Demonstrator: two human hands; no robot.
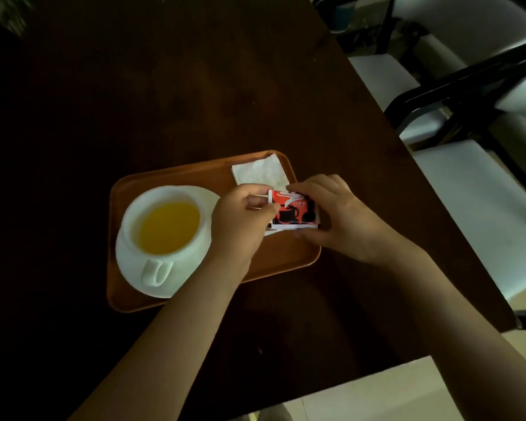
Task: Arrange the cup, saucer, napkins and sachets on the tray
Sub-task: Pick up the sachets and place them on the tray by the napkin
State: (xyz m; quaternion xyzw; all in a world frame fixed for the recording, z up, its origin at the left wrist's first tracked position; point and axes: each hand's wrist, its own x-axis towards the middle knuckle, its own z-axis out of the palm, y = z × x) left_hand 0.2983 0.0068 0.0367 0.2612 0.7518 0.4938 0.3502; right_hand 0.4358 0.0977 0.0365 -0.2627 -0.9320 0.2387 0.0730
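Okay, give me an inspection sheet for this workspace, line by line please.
Surface: dark wooden table, dimly lit.
Job's things: orange tray; white cup of yellow liquid on saucer, tray's left; napkin at far right corner; red sachet over tray's right.
Clutter: nothing seen.
Grippers: left hand and right hand both pinch the sachet.
Cables: nothing seen.
Surroundings: white-cushioned chairs on the right.

On a dark wooden table [195, 86], an orange plastic tray [170, 177] holds a white cup [164, 226] of yellow liquid on its white saucer [134, 268] and a white paper napkin [260, 171]. Both hands, left [240, 220] and right [337, 214], pinch red-and-black sachets [293, 211] over the tray's right side.
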